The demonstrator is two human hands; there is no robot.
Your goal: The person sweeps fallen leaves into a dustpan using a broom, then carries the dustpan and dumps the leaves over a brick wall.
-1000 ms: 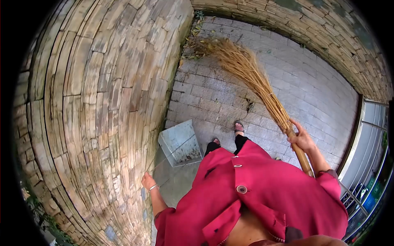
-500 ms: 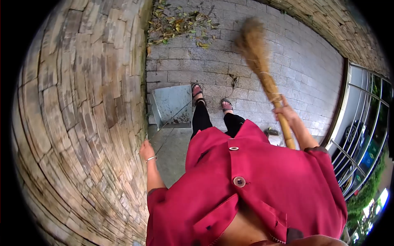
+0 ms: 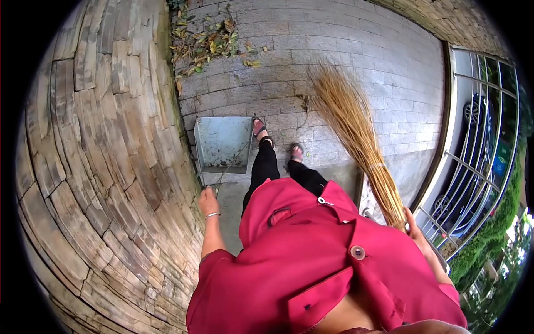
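Observation:
A straw broom [image 3: 356,128] with its bristles fanned out points up and to the left over the paving. My right hand [image 3: 414,228] is closed around its handle at the lower right, where the bristles are bound. My left hand [image 3: 208,201], with a bracelet at the wrist, is closed on the thin wire handle of a metal dustpan [image 3: 223,139]. The dustpan rests beside the stone wall, close to my foot, with dark dirt specks inside. Leaves [image 3: 208,44] lie in a pile along the wall's foot, farther ahead.
A tall stone wall [image 3: 105,139] runs along the left, and another [image 3: 467,19] crosses the upper right. Metal railings [image 3: 478,150] stand at the right, with a vehicle beyond them. A small dark clump [image 3: 304,102] lies on the paving.
The broom has swung away from the leaves, toward my body and to the right. The leaf pile is uncovered. The dustpan now stands further left in view, and my feet have shifted.

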